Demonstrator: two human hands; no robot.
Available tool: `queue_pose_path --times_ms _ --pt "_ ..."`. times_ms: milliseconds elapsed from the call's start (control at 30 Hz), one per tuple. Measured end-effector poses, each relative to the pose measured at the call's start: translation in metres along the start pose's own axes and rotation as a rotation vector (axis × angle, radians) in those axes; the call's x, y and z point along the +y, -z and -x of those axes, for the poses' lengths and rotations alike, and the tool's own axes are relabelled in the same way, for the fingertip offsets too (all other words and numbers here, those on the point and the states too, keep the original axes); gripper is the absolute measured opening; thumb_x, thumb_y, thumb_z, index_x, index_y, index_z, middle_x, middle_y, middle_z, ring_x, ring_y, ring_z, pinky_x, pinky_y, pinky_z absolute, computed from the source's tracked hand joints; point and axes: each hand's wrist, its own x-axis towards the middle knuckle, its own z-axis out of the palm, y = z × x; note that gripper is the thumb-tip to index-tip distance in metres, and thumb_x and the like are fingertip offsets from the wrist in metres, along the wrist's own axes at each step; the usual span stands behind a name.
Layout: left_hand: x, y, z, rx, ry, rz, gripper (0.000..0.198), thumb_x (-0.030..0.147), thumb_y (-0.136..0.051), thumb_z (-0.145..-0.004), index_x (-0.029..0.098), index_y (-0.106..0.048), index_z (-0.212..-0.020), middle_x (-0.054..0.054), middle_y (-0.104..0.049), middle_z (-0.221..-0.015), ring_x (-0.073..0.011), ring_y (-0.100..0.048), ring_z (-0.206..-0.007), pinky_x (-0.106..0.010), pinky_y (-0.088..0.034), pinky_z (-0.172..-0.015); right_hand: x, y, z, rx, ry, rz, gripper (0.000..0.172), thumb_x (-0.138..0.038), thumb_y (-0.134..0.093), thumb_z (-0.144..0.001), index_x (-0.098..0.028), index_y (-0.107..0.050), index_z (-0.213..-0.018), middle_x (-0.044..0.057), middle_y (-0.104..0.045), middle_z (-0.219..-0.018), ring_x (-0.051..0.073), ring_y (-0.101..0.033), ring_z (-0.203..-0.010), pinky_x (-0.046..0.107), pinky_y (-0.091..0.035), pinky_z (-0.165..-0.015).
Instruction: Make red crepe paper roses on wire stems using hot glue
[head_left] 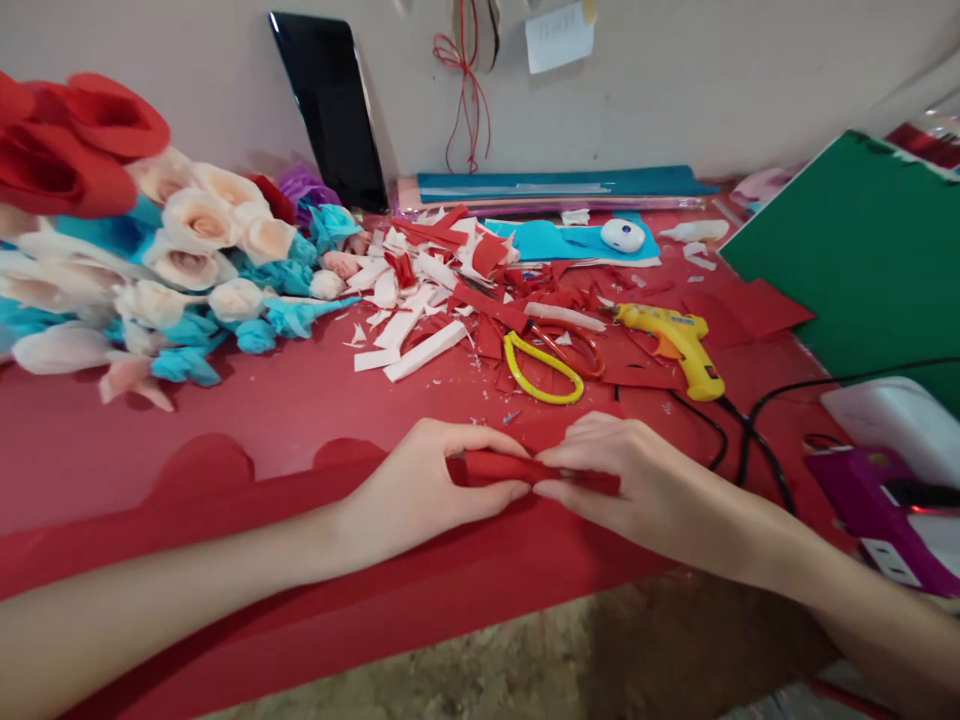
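Near the table's front edge, a small rolled piece of red paper (495,466) lies between my two hands. My left hand (427,480) pinches its left part between thumb and fingers. Its right part is pinched by my right hand (607,465), with the fingertips of both hands almost meeting. A dark thin shape shows under my right fingers, too hidden to name. Beneath my hands spreads a large red sheet (300,540). Cut red paper petals (202,475) with rounded tops lie to the left of my left hand.
Scissors with red and yellow handles (544,375) lie beyond my hands among paper scraps (427,290). A yellow glue gun (675,345) with a black cable is at right. Paper flowers (195,225) fill the left. A phone (330,110) leans on the wall; a purple power strip (885,510) sits far right.
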Motion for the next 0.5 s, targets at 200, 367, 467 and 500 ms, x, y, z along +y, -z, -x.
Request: queue_pose_path --times_ms 200,367,467,500 --pt "-0.002 -0.001 0.000 0.039 -0.012 -0.005 0.015 0.024 -0.058 -0.074 0.022 -0.065 -0.087 0.004 -0.070 -0.088 -0.0121 -0.063 -0.082 -0.018 -0.046 -0.078 0.002 -0.007 -0.001 0.055 0.013 -0.019 0.022 -0.031 -0.049 -0.084 -0.017 -0.066 -0.085 0.002 -0.060 -0.069 0.011 -0.051 -0.064 0.024 -0.034 -0.061" --pt "-0.006 -0.003 0.000 0.063 -0.034 -0.009 0.015 0.021 -0.057 -0.075 0.021 -0.064 -0.089 0.004 -0.069 -0.091 -0.0123 -0.062 -0.086 -0.019 -0.045 -0.080 -0.002 -0.006 0.001 0.135 0.040 -0.013 0.020 -0.032 -0.054 -0.081 -0.017 -0.064 -0.087 0.000 -0.061 -0.067 0.010 -0.051 -0.062 0.023 -0.036 -0.063" --pt "-0.009 -0.004 -0.001 0.087 -0.059 -0.004 0.015 0.021 -0.058 -0.075 0.021 -0.063 -0.089 0.004 -0.069 -0.091 -0.0109 -0.062 -0.085 -0.017 -0.045 -0.081 0.004 0.012 0.005 0.234 0.003 0.000 0.022 -0.035 -0.052 -0.082 -0.017 -0.065 -0.078 0.000 -0.063 -0.068 0.010 -0.055 -0.063 0.021 -0.038 -0.061" --pt "-0.010 -0.004 -0.001 0.097 -0.064 -0.004 0.014 0.022 -0.058 -0.075 0.022 -0.063 -0.089 0.004 -0.069 -0.091 -0.0106 -0.062 -0.085 -0.017 -0.045 -0.081 0.010 0.020 0.007 0.294 -0.046 0.022 0.024 -0.035 -0.051 -0.082 -0.017 -0.064 -0.073 0.000 -0.063 -0.067 0.010 -0.055 -0.062 0.020 -0.039 -0.061"
